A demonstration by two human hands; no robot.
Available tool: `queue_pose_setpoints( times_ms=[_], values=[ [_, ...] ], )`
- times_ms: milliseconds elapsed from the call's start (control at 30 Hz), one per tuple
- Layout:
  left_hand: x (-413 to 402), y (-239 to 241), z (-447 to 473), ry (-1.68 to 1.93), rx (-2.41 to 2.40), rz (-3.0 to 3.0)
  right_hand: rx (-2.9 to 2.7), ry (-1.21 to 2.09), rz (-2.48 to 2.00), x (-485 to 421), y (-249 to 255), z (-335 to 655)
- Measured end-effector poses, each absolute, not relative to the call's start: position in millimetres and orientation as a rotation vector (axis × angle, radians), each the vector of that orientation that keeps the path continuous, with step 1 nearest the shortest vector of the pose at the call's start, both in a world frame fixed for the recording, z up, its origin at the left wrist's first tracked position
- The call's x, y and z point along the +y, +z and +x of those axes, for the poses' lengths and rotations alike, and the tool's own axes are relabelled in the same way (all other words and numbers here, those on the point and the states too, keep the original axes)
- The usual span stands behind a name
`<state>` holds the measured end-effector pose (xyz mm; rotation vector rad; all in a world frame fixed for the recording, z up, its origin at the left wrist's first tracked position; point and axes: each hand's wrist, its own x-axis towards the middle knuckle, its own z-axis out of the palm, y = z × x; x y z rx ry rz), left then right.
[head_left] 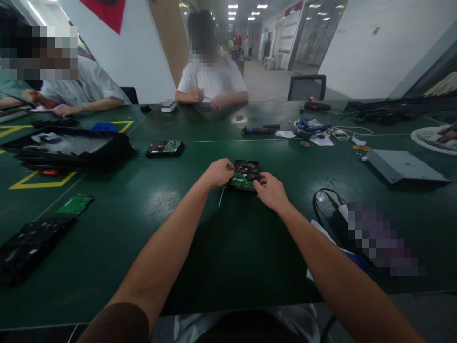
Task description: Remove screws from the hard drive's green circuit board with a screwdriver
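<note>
A hard drive [246, 166] lies on the green table in front of me, its black metal case and green circuit board [243, 181] facing up. My left hand [219, 173] is at its left edge, fingers closed around a screwdriver [221, 197] whose thin shaft slants down toward me. Most of the screwdriver's handle is hidden by the fingers. On the other side, my right hand [272, 190] pinches the drive's right edge near the board, thumb on top.
Another hard drive [164, 148] sits to the left, beyond a loose green board [74, 204]. A black casing [71, 145] stands farther left. Cables [314, 126] and a grey metal box [403, 166] are at right. A person [214, 78] sits opposite; another sits far left.
</note>
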<state>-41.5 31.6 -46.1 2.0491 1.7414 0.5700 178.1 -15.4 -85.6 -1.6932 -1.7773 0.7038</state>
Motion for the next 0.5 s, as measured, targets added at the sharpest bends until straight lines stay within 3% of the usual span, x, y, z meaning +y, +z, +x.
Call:
queue_pose_setpoints(
  times_ms=[267, 500],
  values=[
    [28.6, -42.6, -46.6, 0.669, 1.642, 1.707, -1.725, 0.798, -1.742, -15.6, -82.3, 180.7],
    [22.7, -6.8, -53.0, 1.268, 1.232, 1.509, -1.647, 0.902, -1.755, -7.7, -80.2, 180.9]
  ],
)
